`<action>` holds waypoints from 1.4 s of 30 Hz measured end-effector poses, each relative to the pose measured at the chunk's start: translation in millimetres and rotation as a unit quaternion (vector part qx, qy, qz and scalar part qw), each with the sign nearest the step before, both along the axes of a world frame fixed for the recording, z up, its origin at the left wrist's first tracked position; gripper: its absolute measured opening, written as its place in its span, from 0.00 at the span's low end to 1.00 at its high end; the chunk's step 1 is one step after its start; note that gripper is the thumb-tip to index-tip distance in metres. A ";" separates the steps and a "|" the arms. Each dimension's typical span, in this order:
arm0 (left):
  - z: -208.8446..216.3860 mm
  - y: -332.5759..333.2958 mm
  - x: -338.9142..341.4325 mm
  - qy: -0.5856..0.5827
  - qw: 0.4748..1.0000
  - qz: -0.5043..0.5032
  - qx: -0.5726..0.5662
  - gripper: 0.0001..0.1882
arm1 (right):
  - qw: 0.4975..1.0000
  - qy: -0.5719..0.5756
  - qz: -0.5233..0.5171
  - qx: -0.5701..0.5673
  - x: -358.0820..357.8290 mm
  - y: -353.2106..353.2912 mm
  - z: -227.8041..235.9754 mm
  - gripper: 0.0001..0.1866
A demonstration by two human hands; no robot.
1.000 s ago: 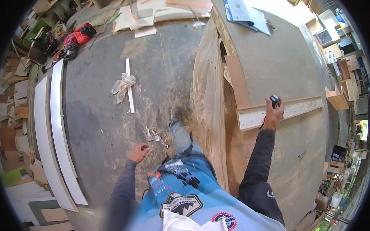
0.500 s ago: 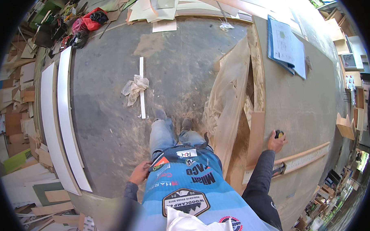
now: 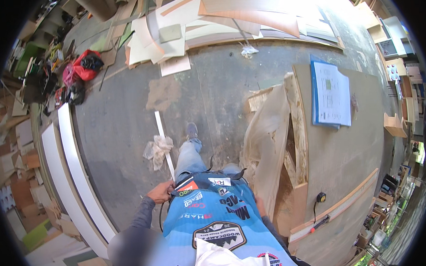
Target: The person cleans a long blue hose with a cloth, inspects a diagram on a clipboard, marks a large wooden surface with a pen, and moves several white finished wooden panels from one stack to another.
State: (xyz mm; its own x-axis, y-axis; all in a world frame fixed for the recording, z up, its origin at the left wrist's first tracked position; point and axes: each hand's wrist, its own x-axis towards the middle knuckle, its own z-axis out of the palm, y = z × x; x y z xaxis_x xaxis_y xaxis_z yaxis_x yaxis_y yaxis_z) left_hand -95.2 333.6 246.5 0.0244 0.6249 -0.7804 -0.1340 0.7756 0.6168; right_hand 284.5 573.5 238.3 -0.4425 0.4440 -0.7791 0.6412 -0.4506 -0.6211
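Beyond our left fingers (image 3: 171, 186) we have a strip (image 3: 159, 123) on the floor (image 3: 211, 95), a wrap (image 3: 158, 151) overlapping it. Left of those fingers lie two boards (image 3: 68, 185); farther ahead-left, a bag (image 3: 83, 67); farthest ahead, panels (image 3: 175, 67). Well right of them we have the table (image 3: 359, 142), a sheet (image 3: 269, 135) along its near side. On it: a folder (image 3: 331, 93) ahead-right, the tape (image 3: 321, 197) to the right, just beyond a rail (image 3: 349, 197).

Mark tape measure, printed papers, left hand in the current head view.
Tape measure (image 3: 321, 197): head view, on its case.
Printed papers (image 3: 331, 94): head view, middle of the top sheet.
Left hand (image 3: 161, 192): head view, middle of the hand.
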 end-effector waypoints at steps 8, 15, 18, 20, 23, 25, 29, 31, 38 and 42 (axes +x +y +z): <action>0.6 55.4 -102.0 0.014 0.999 0.030 0.017 0.19 | 0.983 0.039 -0.093 0.155 -119.9 7.4 28.0 0.22; -45.5 98.3 -158.7 0.121 0.981 -0.151 -0.019 0.20 | 0.989 0.069 -0.003 0.131 -162.0 86.1 2.1 0.24; -84.4 121.9 -177.9 0.200 0.970 -0.138 -0.005 0.21 | 0.983 0.114 -0.021 0.142 -188.3 135.0 -10.9 0.24; -88.5 151.4 -185.9 0.229 0.968 -0.104 0.005 0.20 | 0.983 0.123 -0.022 0.132 -206.9 179.6 1.4 0.24; -92.1 207.0 -193.0 0.261 0.964 -0.034 0.050 0.19 | 0.988 0.119 -0.025 0.095 -212.9 238.0 11.4 0.25; -74.4 254.6 -198.1 0.261 0.963 -0.010 0.072 0.19 | 0.987 0.118 -0.025 0.110 -208.0 257.0 -10.4 0.25; 30.5 391.1 -218.6 0.221 0.972 -0.052 0.062 0.17 | 0.989 0.028 -0.107 0.099 -231.9 293.2 22.5 0.24; 18.6 409.3 -231.3 0.261 0.961 -0.078 0.051 0.18 | 0.978 0.039 -0.161 0.123 -229.0 282.3 3.1 0.23; 24.9 501.3 -260.4 0.095 0.987 -0.095 0.092 0.24 | 0.950 0.040 -0.294 0.094 -240.6 293.3 -4.6 0.21; 43.3 559.3 -272.1 0.056 0.987 -0.117 0.096 0.26 | 0.939 0.027 -0.337 0.064 -260.8 309.9 25.4 0.22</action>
